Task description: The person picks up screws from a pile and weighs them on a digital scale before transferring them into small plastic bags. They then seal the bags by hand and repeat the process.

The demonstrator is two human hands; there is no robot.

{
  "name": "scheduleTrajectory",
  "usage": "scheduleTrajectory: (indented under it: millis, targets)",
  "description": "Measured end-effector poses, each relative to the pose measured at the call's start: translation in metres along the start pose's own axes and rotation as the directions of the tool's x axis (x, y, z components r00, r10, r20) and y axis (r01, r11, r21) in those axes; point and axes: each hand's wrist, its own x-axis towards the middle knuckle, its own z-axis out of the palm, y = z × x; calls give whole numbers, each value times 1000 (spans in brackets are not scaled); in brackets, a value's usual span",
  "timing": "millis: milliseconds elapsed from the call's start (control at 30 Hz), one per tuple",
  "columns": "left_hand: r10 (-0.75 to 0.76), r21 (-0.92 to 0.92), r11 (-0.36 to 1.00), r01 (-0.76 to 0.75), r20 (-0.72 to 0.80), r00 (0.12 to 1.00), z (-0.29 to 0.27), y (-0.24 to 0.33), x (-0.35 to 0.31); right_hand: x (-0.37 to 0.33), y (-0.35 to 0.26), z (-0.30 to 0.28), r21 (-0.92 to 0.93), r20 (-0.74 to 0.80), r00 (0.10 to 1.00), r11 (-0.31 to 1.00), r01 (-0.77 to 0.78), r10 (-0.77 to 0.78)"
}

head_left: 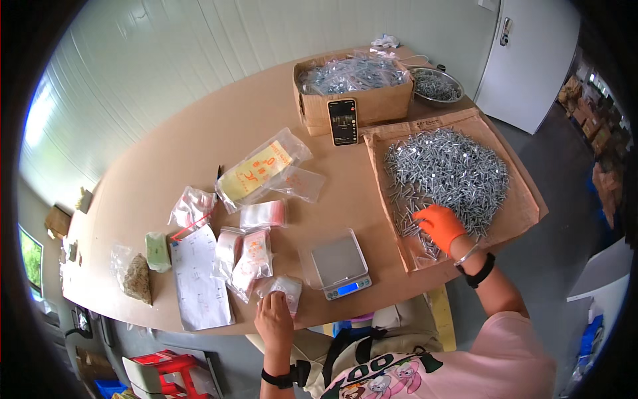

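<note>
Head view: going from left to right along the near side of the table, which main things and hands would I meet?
Brown lump, green block, white paper sheet, left hand, digital scale, orange-gloved right hand.

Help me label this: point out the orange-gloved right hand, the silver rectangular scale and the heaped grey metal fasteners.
Orange-gloved right hand (441, 228): head view, back of glove.
Silver rectangular scale (339, 257): head view, weighing plate.
Heaped grey metal fasteners (453, 174): head view, middle of heap.

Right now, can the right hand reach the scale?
Likely yes. The right hand, gloved in orange, is at the metal fasteners right of the scale; only stray ones and the low edge of the brown paper seem to lie between.
</note>
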Motion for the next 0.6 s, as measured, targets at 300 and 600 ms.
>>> scheduleTrajectory:
  millis: [300,600]
  targets:
    - [-73,-137,990,34,-287,955,-12,16,4,6,-101,-33,427,88,990,902,61,-109]
    - [-120,-259,964,65,-205,971,-44,28,-11,16,-142,47,435,253,888,865,250,-384]
